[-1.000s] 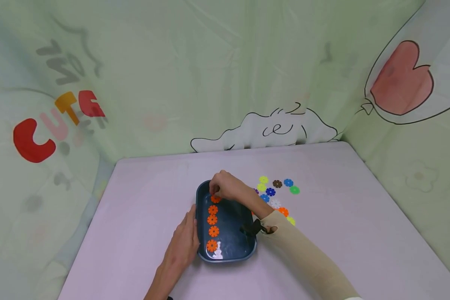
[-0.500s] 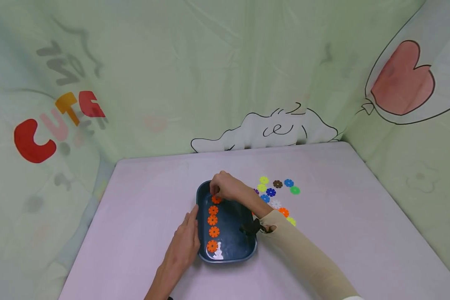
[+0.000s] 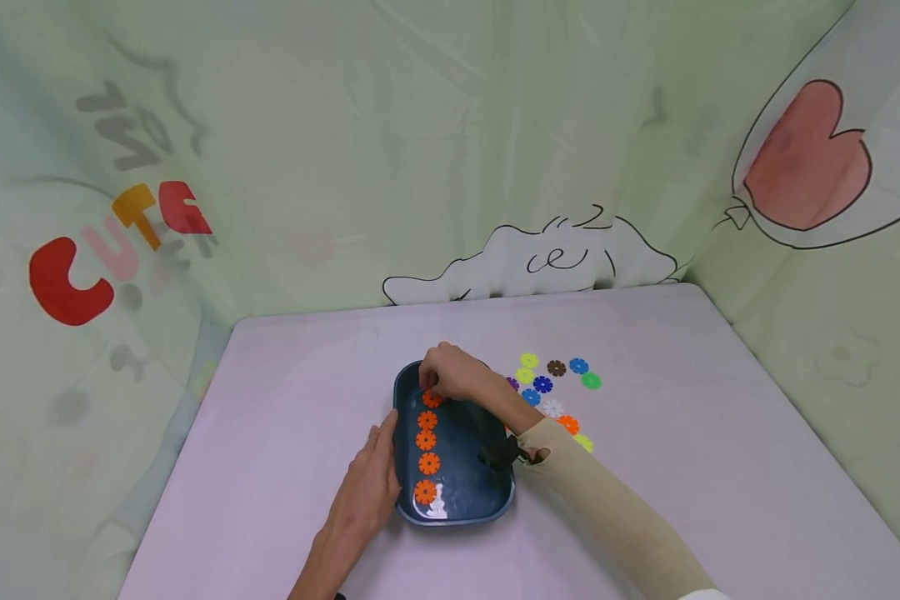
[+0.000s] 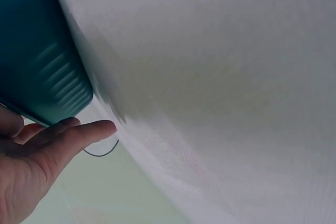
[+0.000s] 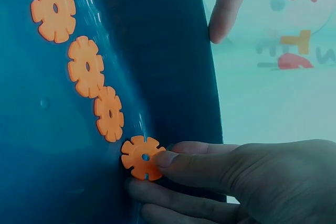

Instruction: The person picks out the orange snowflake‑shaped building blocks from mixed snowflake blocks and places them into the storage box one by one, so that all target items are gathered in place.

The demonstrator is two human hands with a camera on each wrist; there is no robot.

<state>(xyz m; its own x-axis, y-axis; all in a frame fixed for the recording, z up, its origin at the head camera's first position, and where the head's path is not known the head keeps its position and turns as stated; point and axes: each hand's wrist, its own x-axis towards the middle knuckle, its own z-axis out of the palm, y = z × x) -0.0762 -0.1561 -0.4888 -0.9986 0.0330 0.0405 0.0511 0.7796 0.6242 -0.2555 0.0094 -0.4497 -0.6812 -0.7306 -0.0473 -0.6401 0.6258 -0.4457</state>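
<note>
A dark blue rectangular tray (image 3: pixel 465 479) stands on the table, with orange notched plastic discs (image 3: pixel 426 440) in a line down its left side. At the far end of that line, my right hand (image 3: pixel 456 372) pinches an orange notched disc (image 5: pixel 137 166); in the right wrist view the thumb lies on its face and the other fingers are partly hidden behind it. My left hand (image 3: pixel 363 483) rests along the tray's left outer wall, fingers extended. In the left wrist view its fingers touch the tray's wall (image 4: pixel 37 61) near the rim.
Right of the tray, loose notched discs in several colours, among them a brown disc (image 3: pixel 557 367) and a green disc (image 3: pixel 591 381), lie on the pale table (image 3: pixel 682 433). My right forearm partly covers this group. A printed curtain (image 3: pixel 307 167) hangs behind the table.
Both hands keep nearly the same place. The tray and the orange discs show no clear movement, apart from a very slight shift of the whole view.
</note>
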